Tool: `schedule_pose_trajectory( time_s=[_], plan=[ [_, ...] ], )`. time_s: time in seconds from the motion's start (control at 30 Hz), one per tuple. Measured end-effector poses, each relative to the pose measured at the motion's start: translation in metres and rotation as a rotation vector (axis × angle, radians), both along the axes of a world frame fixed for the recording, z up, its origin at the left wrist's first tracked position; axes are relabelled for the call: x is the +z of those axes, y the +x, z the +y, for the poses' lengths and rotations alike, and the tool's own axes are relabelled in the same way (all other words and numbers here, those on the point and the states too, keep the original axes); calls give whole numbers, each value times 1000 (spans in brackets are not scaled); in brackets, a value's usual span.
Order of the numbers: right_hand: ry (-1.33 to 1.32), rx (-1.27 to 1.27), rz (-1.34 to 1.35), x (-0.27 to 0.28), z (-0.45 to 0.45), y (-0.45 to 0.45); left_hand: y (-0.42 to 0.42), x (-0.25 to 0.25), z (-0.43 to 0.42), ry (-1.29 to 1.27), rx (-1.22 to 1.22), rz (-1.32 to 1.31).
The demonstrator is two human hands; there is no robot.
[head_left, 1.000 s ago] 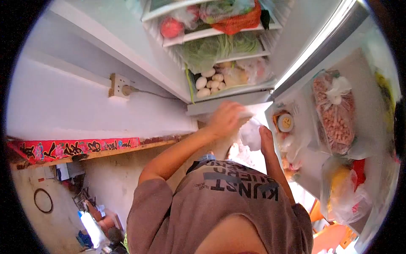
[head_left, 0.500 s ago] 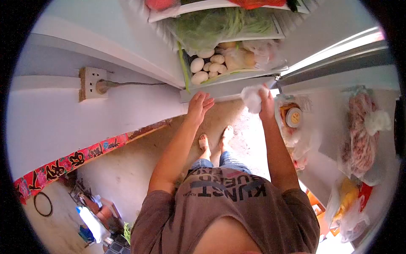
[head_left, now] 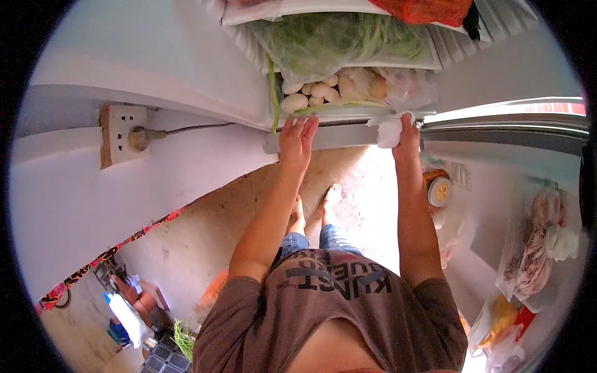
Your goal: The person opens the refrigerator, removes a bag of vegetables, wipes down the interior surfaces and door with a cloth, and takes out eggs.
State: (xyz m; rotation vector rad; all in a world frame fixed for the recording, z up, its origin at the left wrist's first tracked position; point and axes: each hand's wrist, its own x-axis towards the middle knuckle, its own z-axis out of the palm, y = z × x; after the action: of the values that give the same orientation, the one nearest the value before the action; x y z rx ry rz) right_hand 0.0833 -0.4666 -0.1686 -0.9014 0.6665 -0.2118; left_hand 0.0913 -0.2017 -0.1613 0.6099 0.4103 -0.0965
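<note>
My right hand (head_left: 407, 142) is closed on a crumpled white cloth or tissue (head_left: 390, 132), at the right end of the fridge's lower front edge (head_left: 345, 138). At the left end of that edge is my left hand (head_left: 296, 144), its fingers stretched out and nothing in it; whether the fingertips touch the drawer front I cannot tell. Just beyond both hands is the bottom drawer (head_left: 367, 113), with several white eggs (head_left: 295, 103) on its left and clear plastic bags (head_left: 407, 87) on its right. A bag of green vegetables (head_left: 348, 45) lies on the shelf above.
The open fridge door (head_left: 479, 217) at my right carries a jar (head_left: 439, 192) and a bag of reddish-brown food (head_left: 538, 242). On the left wall is a socket (head_left: 124, 137) with a plugged-in cord. A red bag (head_left: 429, 9) sits on the upper shelf.
Both hands have moved forward to the drawer's front edge, the right still with the white cloth or tissue. The view has shifted, and the fridge shelves show larger.
</note>
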Motion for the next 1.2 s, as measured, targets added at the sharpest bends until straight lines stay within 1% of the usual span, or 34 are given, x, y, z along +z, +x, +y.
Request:
schedule_pose_trajectory(
  time_s=[0.03,0.1,0.13,0.2,0.23,0.3,0.33,0.4,0.53,0.6,0.7,0.73,0.8,0.83,0.87,0.9,0.93,1.0,1.03,1.1,1.13,1.2],
  plan=[
    [1,1,-2,2,2,7,6,-1,0,1,1,-2],
    [-77,-51,123,6,4,22,19,-2,0,-1,12,80],
    [-75,-55,120,0,0,28,25,-3,-1,1,8,77],
    [-113,17,33,-14,-10,39,36,-6,-1,-110,-6,-23],
    [-114,12,33,-9,-9,45,41,-6,-2,-111,-11,-24],
    [-103,44,129,10,-2,58,51,-3,-5,-94,11,-19],
    [-105,38,129,8,-2,63,56,-1,-7,-97,5,-20],
    [-77,36,34,2,-3,74,66,3,-10,-57,24,-5],
    [-97,27,43,-25,-18,98,83,-9,-6,-82,6,-36],
    [-126,41,42,-37,-26,104,87,-22,-1,-134,-76,-141],
    [-178,23,144,-12,-17,99,86,-10,-6,-61,-28,-108],
    [-178,21,145,-20,-21,101,87,-11,-6,-62,-30,-108],
    [-141,31,18,-43,-28,104,87,-14,-5,-59,-50,-85],
    [-139,31,20,-31,-22,100,86,-13,-6,-57,-50,-83],
    [-148,27,90,-5,-9,96,85,-10,-8,-54,-19,-22],
    [-159,21,159,10,-2,92,83,-8,-9,-53,11,38],
    [-157,18,161,0,-4,90,80,-5,-9,-52,8,39],
    [-299,18,205,-35,-11,85,73,-1,-6,-10,-78,-29],
    [-300,14,203,-44,-12,76,66,1,-4,-11,-81,-31],
    [-343,-89,-120,-54,-11,53,42,6,5,322,-181,20],
    [-342,-89,-117,-54,-11,49,32,6,10,323,-183,23],
    [-367,-282,-103,-55,-8,47,15,3,22,859,-130,-228]
  ],
)
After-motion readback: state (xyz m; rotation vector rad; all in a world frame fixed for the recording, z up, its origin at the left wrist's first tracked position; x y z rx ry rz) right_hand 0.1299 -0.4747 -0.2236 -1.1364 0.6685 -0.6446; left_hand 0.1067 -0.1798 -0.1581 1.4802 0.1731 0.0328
